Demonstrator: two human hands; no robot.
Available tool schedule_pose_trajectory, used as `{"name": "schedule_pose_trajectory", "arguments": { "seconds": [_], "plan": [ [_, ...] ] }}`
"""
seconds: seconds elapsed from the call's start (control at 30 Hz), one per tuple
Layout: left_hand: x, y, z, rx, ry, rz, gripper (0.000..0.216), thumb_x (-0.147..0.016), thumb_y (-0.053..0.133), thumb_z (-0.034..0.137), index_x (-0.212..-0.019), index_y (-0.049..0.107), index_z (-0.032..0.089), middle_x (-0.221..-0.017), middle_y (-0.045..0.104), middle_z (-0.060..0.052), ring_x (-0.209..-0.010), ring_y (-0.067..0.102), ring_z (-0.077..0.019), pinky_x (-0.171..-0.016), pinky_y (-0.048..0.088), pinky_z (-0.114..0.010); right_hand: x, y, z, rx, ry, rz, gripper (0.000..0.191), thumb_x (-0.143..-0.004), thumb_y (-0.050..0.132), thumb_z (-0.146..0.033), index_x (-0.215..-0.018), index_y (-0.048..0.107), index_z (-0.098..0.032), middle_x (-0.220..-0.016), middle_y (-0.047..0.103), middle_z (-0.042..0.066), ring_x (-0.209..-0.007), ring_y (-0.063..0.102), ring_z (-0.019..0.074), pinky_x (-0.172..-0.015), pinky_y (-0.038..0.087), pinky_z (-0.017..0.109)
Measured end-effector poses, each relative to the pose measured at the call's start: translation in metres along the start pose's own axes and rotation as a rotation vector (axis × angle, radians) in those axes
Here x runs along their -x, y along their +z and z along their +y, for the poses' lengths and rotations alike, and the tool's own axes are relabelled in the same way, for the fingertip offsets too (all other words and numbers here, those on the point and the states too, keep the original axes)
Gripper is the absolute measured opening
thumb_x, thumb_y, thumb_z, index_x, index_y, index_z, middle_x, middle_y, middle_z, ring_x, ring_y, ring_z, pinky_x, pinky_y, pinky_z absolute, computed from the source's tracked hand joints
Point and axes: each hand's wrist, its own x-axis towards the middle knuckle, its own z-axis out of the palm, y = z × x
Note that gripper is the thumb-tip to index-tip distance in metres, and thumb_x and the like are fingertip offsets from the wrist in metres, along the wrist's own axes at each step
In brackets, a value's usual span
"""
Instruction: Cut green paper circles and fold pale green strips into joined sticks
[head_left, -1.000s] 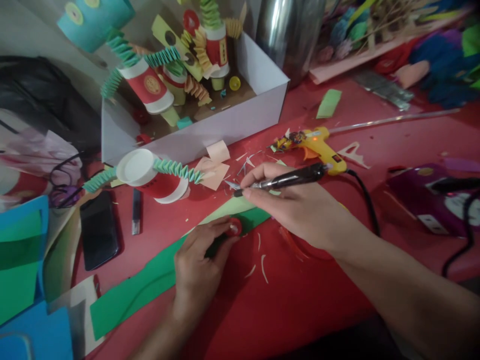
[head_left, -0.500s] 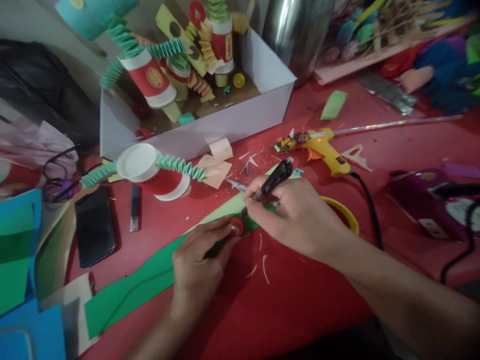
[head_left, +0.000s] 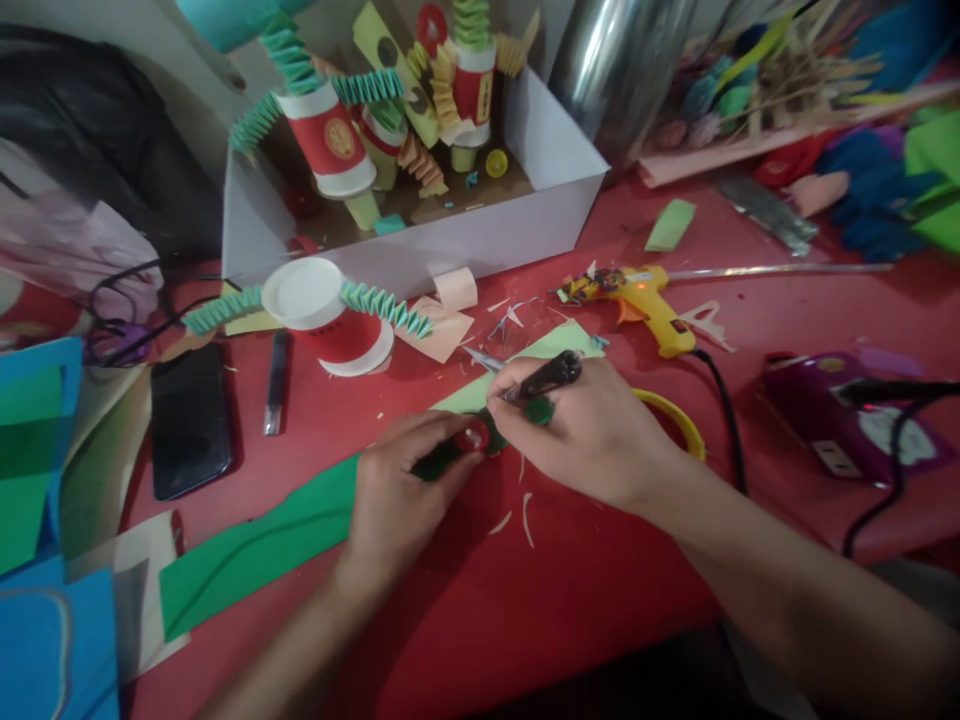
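Fingers of the right hand [head_left: 592,440] are closed around a pen [head_left: 551,372], its tip on the green paper [head_left: 285,535]. Fingers of the left hand [head_left: 397,500] pinch a red disc [head_left: 474,437] onto that paper. A glue gun [head_left: 649,300] lies beyond the paper.

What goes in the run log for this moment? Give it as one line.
left hand: pins red cap on green paper strip | right hand: grips black pen, tip toward cap | nearby: yellow glue gun

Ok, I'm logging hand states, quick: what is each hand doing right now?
Left hand: closed, fingertips holding a red cap down on the green paper.
Right hand: closed around a black pen.
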Motion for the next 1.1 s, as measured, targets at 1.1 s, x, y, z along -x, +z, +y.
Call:
{"name": "schedule_pose_trajectory", "arguments": {
  "seconds": [1.1],
  "plan": [
    [0.003, 0.002, -0.002, 0.157, 0.029, -0.028, 0.012, -0.086, 0.069, 0.024, -0.097, 0.072, 0.023, -0.1, 0.074, -0.004, -0.094, 0.069, -0.0179, -0.086, 0.056, -0.031, 0.01, -0.005, -0.003, -0.178, 0.003, 0.166, 0.013, -0.092, 0.057, -0.028, -0.091, 0.068, -0.022, -0.079, 0.07, 0.002, -0.073, 0.065, 0.0175, -0.066, 0.047, 0.028]
  ]
}}
